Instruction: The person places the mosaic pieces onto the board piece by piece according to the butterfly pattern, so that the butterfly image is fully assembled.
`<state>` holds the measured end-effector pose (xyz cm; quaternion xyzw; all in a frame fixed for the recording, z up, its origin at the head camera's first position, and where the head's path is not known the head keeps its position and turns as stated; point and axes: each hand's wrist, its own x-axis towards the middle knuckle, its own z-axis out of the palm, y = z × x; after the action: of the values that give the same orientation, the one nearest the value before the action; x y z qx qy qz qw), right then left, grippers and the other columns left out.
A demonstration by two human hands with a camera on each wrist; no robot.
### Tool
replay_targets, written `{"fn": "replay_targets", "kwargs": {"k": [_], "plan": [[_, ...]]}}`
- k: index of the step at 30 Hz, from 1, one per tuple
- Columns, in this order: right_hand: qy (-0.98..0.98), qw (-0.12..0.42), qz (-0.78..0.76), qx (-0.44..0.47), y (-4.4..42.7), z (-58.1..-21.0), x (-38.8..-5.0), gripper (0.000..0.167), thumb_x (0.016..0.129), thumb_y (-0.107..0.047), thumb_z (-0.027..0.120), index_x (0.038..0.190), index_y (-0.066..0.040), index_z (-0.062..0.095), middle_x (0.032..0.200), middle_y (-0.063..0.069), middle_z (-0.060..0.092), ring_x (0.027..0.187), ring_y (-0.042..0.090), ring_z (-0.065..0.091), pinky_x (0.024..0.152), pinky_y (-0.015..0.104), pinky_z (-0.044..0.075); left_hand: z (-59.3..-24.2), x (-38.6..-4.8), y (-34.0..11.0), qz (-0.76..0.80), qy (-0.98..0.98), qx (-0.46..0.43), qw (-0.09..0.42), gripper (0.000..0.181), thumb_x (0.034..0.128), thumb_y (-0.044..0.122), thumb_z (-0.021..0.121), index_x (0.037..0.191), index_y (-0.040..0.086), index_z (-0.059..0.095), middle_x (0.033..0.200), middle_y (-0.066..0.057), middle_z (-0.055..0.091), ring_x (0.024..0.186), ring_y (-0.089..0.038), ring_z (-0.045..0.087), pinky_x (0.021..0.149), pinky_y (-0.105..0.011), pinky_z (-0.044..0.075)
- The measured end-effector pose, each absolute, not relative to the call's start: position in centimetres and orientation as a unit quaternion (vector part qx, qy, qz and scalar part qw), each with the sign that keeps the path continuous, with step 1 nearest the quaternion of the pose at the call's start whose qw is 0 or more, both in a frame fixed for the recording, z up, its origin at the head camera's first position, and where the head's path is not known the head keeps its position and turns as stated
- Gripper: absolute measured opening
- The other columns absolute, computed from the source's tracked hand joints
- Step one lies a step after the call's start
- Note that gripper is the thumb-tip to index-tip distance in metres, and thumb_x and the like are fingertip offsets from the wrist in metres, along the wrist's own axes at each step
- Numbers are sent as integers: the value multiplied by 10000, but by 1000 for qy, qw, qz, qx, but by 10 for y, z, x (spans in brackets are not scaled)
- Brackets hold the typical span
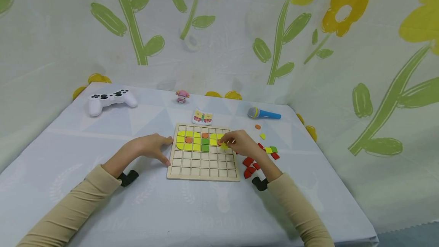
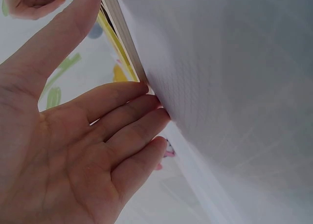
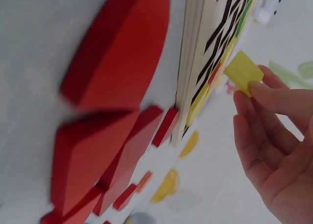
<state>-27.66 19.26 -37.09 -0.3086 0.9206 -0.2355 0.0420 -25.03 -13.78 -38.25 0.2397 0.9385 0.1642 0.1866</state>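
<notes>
A wooden grid board (image 1: 192,167) lies on the table, its upper rows partly filled with yellow, orange and green tiles. My right hand (image 1: 238,143) pinches a yellow tile (image 3: 244,73) between thumb and fingertips, just above the right part of the board. In the head view that tile partly hides the squares under it. At the board's left edge is my left hand (image 1: 152,148), its thumb and fingers spread and touching the side. The left wrist view shows its straight fingers (image 2: 132,131) against the board's edge.
Loose red tiles (image 1: 248,161) lie right of the board, with a few yellow, green and orange ones near them. Behind the board is a small pattern card (image 1: 202,117). Further back are a white game controller (image 1: 111,101), a pink figurine (image 1: 182,96) and a blue microphone (image 1: 269,114).
</notes>
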Motion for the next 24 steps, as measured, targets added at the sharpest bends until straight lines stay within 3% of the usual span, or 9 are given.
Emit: {"fn": "replay_targets", "kwargs": {"k": [24], "plan": [[929,47,-187,-317,157,-373,-276,121,859,19,695,945,-43,754,888,48,695,786,143,601,736,214,523,-382,-250,-138,164,938,238,190,949,738,449,810,1441,-33,394,1481,-225,375,1352,-438,329,1067,-568,306]]}}
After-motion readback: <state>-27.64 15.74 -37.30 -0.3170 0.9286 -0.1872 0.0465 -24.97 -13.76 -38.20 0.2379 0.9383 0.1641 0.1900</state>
